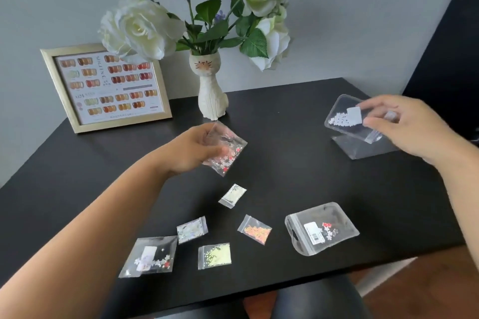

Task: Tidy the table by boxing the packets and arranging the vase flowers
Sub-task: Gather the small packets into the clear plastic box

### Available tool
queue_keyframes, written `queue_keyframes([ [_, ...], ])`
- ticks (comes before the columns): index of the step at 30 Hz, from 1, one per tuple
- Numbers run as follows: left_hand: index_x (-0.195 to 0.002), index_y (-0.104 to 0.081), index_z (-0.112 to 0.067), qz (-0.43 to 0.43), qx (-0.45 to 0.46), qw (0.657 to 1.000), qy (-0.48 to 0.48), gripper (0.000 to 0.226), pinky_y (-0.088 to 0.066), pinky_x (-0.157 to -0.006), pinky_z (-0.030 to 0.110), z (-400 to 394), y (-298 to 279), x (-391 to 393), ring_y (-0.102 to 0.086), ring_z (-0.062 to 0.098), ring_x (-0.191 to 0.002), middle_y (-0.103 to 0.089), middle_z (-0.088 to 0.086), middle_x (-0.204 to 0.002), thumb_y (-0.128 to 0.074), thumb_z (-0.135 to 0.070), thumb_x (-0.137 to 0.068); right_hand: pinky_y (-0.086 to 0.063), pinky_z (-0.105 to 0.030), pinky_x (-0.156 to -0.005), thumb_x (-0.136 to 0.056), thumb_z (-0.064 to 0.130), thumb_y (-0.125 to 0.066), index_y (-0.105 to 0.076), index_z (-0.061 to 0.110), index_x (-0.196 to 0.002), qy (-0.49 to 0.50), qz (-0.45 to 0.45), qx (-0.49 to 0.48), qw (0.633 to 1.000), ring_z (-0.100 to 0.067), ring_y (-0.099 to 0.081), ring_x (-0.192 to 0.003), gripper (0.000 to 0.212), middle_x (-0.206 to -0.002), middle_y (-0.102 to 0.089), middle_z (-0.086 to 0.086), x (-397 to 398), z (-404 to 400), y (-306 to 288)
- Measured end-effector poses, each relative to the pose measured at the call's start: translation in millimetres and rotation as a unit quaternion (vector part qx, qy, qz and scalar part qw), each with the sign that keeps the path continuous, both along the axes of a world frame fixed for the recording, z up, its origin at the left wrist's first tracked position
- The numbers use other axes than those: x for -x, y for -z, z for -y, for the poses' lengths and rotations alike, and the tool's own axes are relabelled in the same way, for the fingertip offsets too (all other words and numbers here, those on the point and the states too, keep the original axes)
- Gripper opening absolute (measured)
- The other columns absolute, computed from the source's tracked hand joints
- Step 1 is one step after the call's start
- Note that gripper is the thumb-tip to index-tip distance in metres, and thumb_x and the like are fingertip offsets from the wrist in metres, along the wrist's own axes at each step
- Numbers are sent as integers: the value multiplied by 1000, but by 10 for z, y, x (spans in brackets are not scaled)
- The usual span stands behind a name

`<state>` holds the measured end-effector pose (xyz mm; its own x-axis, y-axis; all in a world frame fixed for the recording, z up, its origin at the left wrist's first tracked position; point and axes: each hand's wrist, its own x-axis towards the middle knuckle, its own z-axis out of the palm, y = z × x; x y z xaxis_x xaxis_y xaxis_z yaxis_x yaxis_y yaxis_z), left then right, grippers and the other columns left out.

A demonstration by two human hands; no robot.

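Left forearm (98, 217): bare, no sleeve in frame, entered from the lower left. Left hand (193, 149): bare, ungloved, mid-frame. Right forearm (461, 194): bare, at the right edge. Right hand (404, 125): bare, ungloved, upper right; nails short.

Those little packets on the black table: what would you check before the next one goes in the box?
1. Clear box open: cannot tell.
2. Right hand grips white-bead packet over the box: ok.
3. Left hand grips red-and-white flower packet: ok.
4. All packets boxed: not ok; six lie loose, such as the orange packet.
5. Cat vase upright, apart from both hands: ok.
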<state>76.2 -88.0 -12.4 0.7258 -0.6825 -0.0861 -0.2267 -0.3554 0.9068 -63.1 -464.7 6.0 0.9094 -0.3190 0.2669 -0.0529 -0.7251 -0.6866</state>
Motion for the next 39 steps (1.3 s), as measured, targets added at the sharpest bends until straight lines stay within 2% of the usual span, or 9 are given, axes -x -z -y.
queue_keyframes([
  [5, -115, -60, -16, 42, 21, 999, 25, 40, -51, -80, 26, 916, -45, 148, -63, 14, -88, -72, 2, -98, -42, 10, -91, -42, -23, -63, -95, 22, -51, -66, 49, -92, 64, -12, -11, 998, 1, -56, -89, 31, -97, -64, 25, 40, 463, 2],
  [10, -107, -62, -24, 158, 14, 987, 20, 42, -47, -72, 21, 1566, -20, 275, -67, 12, -90, -73, -3, -101, -39, 5, -88, -36, -17, -64, -99, 21, -45, -65, 42, -92, 66, -54, 50, 995, -7, -53, -92, 30, -98, -54, 20, -74, 668, 153],
  [15, -103, -67, -22, 291, 35, 956, 3, 32, -48, -77, 17, 2086, -30, 385, -61, 2, -79, -68, -6, -95, -52, -1, -84, -34, -42, -86, -94, 23, -36, -66, 37, -82, 65, -134, 146, 978, -20, -46, -100, 35, -98, -56, 11, -208, 790, 258],
  [20, -107, -67, -17, 335, 32, 942, -15, 33, -38, -73, 4, 2501, -49, 404, -54, 1, -75, -62, 1, -96, -53, 2, -85, -26, -41, -78, -91, 23, -33, -68, 33, -78, 72, -216, 199, 953, -23, -38, -103, 38, -103, -57, 2, -352, 826, 283],
  [23, -116, -61, -16, 319, 38, 947, -18, 36, -41, -72, 16, 2677, -71, 402, -56, 10, -77, -65, 0, -94, -51, 2, -86, -26, -44, -82, -94, 30, -31, -71, 40, -88, 66, -228, 192, 952, -26, -36, -114, 42, -119, -56, 1, -412, 806, 317],
  [26, -121, -54, -16, 296, 35, 954, -26, 39, -44, -65, 15, 2800, -66, 368, -60, 13, -80, -69, -2, -92, -48, 2, -87, -25, -45, -87, -98, 33, -24, -60, 50, -120, 76, -213, 181, 957, -29, -32, -125, 45, -138, -49, -1, -410, 828, 350],
  [31, -120, -52, -17, 279, 2, 960, -7, 37, -43, -59, 17, 3028, -55, 340, -61, 15, -76, -71, 2, -98, -43, 1, -89, -26, -45, -94, -89, 10, -30, -49, 48, -131, 165, -120, 126, 971, -31, -32, -126, 60, -141, -46, -1, -243, 1010, 323],
  [35, -124, -53, -19, 254, -64, 965, 18, 33, -53, -84, 37, 3174, -10, 327, -64, 24, -94, -69, 5, -109, -44, -9, -93, -23, -45, -99, -88, 7, -35, -55, 42, -126, 187, -46, 62, 979, -29, -30, -126, 55, -140, -46, 1, -33, 1055, 331],
  [39, -137, -49, -20, 268, -93, 959, -1, 42, -37, -108, 43, 3068, 31, 328, -50, 24, -128, -56, 2, -139, -48, -21, -95, -24, -40, -98, -89, 12, -39, -59, 43, -117, 185, 18, 35, 982, -24, -33, -125, 46, -131, -51, 6, 126, 928, 335],
])
